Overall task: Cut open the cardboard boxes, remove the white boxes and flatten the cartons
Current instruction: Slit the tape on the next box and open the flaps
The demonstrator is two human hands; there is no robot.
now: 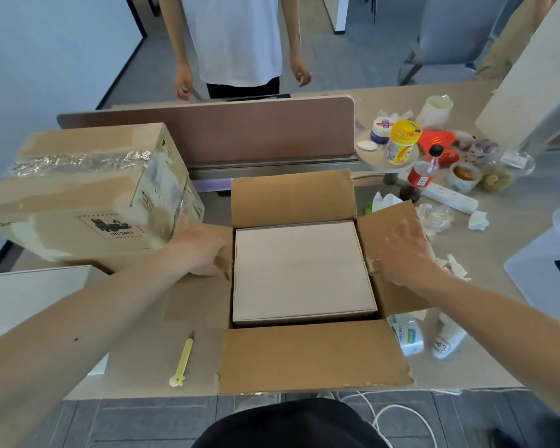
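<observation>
The open carton [307, 357] sits at the middle of the desk's near edge, its four flaps folded out and the white box [301, 270] lying snug inside, level with the rim and not yet lifted. The right hand [404, 253] is spread flat, fingers apart, pressing the right flap [382, 221] outward. The left hand [201, 250] rests palm-down on the left flap [204, 299] with its fingertips at the carton's rim; whether they hook over the edge cannot be told. The step in hand appears to be clearing the flaps so that the white box can come out. Since the fit looks tight, with only a thin gap along the near side, it would go best if both flaps are creased fully back first. The fingers can then slide down opposite sides of the box and draw it straight up while the carton is kept from rising with it. A second carton [78, 189], taped shut, stands touching the left hand at the desk's left edge and leaves little room there. Setting the white box down on that side could be awkward. The yellow cutter [182, 362] lies near the front edge, just left of the near flap.
</observation>
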